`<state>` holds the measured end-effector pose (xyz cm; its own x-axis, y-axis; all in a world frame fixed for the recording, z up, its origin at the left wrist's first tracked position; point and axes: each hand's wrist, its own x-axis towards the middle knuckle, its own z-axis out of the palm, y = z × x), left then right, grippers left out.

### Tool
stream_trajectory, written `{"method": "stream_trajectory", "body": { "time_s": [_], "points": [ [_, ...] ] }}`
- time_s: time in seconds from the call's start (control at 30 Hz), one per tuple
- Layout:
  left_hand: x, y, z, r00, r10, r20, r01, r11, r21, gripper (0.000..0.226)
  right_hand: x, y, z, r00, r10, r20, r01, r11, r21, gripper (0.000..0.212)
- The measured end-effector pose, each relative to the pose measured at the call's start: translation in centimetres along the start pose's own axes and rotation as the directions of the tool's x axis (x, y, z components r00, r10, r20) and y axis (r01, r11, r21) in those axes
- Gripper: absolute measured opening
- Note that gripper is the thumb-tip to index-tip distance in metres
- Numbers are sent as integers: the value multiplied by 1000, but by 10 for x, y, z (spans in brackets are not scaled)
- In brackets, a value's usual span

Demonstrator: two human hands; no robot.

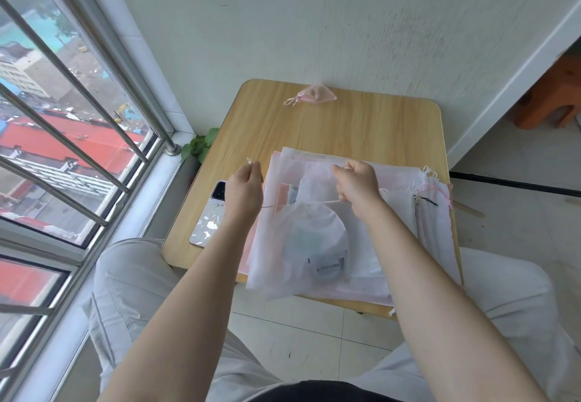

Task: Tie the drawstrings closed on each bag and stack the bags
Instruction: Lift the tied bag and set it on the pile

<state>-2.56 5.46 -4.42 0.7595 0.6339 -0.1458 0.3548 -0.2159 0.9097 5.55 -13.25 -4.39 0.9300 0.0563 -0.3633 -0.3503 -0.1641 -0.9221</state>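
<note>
Bare forearms reach out over your lap, both raised above the wooden table (361, 125). Your left hand (243, 192) and right hand (356, 186) each pinch an end of the white drawstring (328, 202), pulled taut between them. Below hangs a sheer white mesh bag (309, 244), gathered round, over a flat pile of bags (402, 228). Farther off, a tied pink bag (316, 95) lies by the wall.

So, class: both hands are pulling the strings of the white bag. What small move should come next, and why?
Probably cross the two strings and knot them. The left hand and right hand each pinch a string pulled taut, and the white bag already looks gathered at its neck, but no knot shows.
</note>
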Motion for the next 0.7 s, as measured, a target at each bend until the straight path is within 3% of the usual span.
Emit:
{"method": "stream_trajectory", "body": {
  "time_s": [0.07, 0.13, 0.27, 0.37, 0.43, 0.5, 0.53, 0.63, 0.7],
  "points": [
    [2, 8, 3, 998, 52, 19, -53, 997, 62, 35, -4, -5, 4, 989, -142, 45, 149, 961, -232, 38],
    [5, 16, 4, 994, 98, 42, -102, 989, 105, 29, -9, -12, 2, 962, -206, 181, 262, 884, -386, 30],
    [14, 36, 5, 987, 157, 45, -160, 985, 68, 27, -19, -30, 3, 892, -122, 436, 373, 745, -553, 24],
    [21, 49, 5, 981, 189, 48, -183, 978, -102, 26, -27, -40, 8, 858, -20, 513, 419, 604, -678, 28],
    [23, 53, 4, 972, 223, 76, -212, 969, -125, 20, -30, -44, 10, 834, 65, 548, 441, 519, -733, 22],
    [24, 49, 2, 967, 208, 150, -213, 977, 19, 39, -30, -43, 11, 821, 133, 555, 445, 460, -768, 15],
    [23, 46, 0, 971, 143, 189, -167, 979, 118, 44, -30, -42, 12, 823, 154, 547, 439, 440, -784, 25],
    [17, 31, -5, 981, -44, 188, -33, 921, 387, 20, -30, -40, 14, 837, 116, 534, 435, 450, -780, 39],
    [10, 25, -10, 960, -172, 222, 32, 853, 521, 40, -31, -39, 15, 836, 79, 544, 442, 490, -751, 39]
  ]
}}
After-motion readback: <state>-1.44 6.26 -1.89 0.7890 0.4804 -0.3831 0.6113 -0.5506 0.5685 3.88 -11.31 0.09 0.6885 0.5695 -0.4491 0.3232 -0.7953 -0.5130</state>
